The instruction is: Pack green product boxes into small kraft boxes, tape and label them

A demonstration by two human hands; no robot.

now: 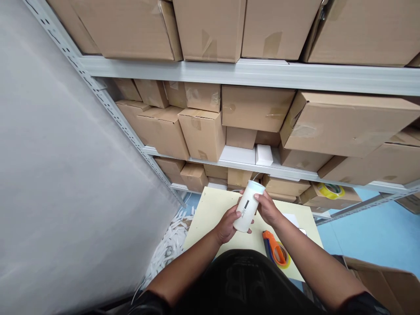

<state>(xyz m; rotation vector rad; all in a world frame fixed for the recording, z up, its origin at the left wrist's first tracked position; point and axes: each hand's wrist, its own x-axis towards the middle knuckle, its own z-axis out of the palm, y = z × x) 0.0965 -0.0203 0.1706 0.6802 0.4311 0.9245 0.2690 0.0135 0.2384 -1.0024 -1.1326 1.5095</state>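
Between my hands is a white cylinder (246,215) with a pale blue top, a dark slot-like mark and grey lettering on its side; its exact kind I cannot make out. My left hand (229,224) wraps round its lower part, thumb on the front. My right hand (266,207) grips the upper end, its thumb near the blue rim. The cylinder tilts, top away from me, above a pale yellow table (210,210). Close to my right forearm lies an orange and blue tape dispenser (274,249) with yellow tape.
Metal shelves (262,72) packed with cardboard boxes (203,131) stand beyond the table. A small white box (264,155) sits on one shelf, and a yellow tape roll (330,190) rests lower right. White strips (167,245) heap beside the left wall. An open carton (383,284) is at lower right.
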